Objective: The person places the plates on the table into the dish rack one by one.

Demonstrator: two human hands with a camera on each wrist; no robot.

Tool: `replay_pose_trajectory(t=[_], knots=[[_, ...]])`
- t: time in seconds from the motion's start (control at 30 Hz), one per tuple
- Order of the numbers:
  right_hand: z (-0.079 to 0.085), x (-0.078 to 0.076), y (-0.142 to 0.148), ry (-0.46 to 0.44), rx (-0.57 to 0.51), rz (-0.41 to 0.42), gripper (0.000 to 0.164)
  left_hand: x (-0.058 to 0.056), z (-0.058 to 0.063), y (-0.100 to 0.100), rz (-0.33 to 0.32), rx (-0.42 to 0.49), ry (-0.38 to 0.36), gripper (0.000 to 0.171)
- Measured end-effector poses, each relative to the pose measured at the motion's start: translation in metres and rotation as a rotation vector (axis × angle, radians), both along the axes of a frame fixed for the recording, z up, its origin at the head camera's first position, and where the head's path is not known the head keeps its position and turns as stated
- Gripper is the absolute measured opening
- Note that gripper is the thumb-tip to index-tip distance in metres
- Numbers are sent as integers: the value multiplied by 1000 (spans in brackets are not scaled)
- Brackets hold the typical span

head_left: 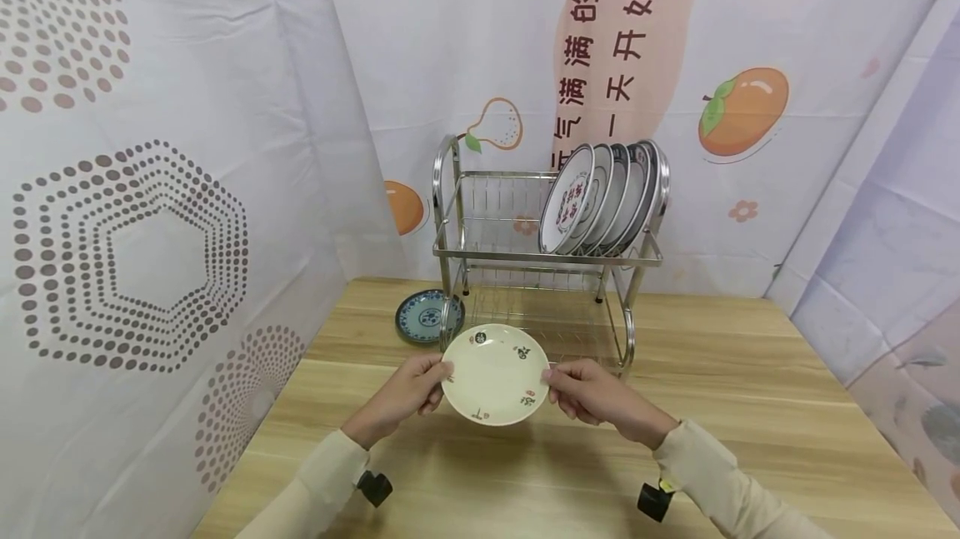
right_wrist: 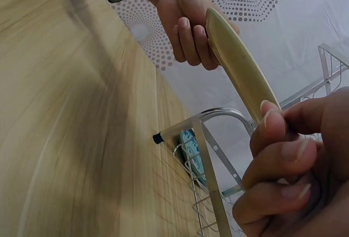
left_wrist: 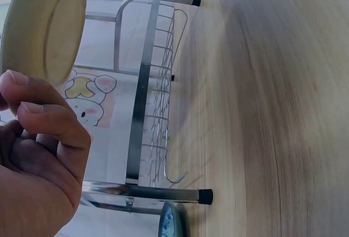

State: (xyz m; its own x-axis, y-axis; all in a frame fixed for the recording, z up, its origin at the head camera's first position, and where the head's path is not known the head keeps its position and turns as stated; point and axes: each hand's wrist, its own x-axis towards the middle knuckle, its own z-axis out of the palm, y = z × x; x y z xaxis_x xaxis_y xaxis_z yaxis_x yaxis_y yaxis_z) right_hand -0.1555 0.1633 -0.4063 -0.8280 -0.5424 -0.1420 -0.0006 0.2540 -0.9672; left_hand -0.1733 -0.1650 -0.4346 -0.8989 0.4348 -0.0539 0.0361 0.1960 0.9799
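Note:
A cream plate (head_left: 495,376) with small dark and red motifs is held up over the table in front of the rack. My left hand (head_left: 407,393) pinches its left rim, thumb on top and fingers beneath. On the opposite side my right hand (head_left: 592,393) grips the right rim the same way. Both wrist views show the plate's plain underside (left_wrist: 46,27) raised off the wood. In the right wrist view the plate (right_wrist: 240,62) spans between the two hands, seen nearly edge-on.
A two-tier metal dish rack (head_left: 547,257) stands behind the plate. Several patterned plates (head_left: 600,202) lean upright at the right of its upper tier. A blue floral plate (head_left: 427,316) lies on the wooden table (head_left: 720,406) by the rack's left legs. Printed curtains (head_left: 480,39) hang around.

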Motion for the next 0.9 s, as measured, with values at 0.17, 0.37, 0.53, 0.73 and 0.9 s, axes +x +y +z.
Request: replay_pose_trajectory(t=[0.17, 0.37, 0.53, 0.73, 0.9], knots=[[-1, 2, -2, -38, -32, -13, 39, 2, 2, 3, -9, 14, -2, 27], [-5, 3, -3, -61, -59, -29, 36, 3, 2, 4, -9, 24, -13, 27], [-6, 3, -3, -40, -65, -63, 35, 2, 5, 3, -34, 5, -5, 32], [-5, 4, 2, -15, -53, -144, 30, -7, 11, -4, -28, -2, -20, 46], [1, 6, 8, 0, -34, -185, 28, -19, 25, -13, 85, 84, -26, 49]])
